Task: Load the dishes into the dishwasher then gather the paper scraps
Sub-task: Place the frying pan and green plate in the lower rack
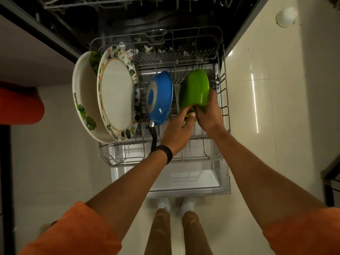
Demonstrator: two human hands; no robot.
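This person wears an orange top of soft, loose cloth. The left sleeve (73,230) and the right sleeve (303,230) both end in a slightly bunched edge high on the arm, so the forearms are bare. A plain black wristband (166,151), smooth and fairly broad, circles the wrist just behind the left hand (176,133). Lower down are tan-brown trousers (160,232), straight in the leg, and white socks (163,204), the left one carrying a small grey marking.
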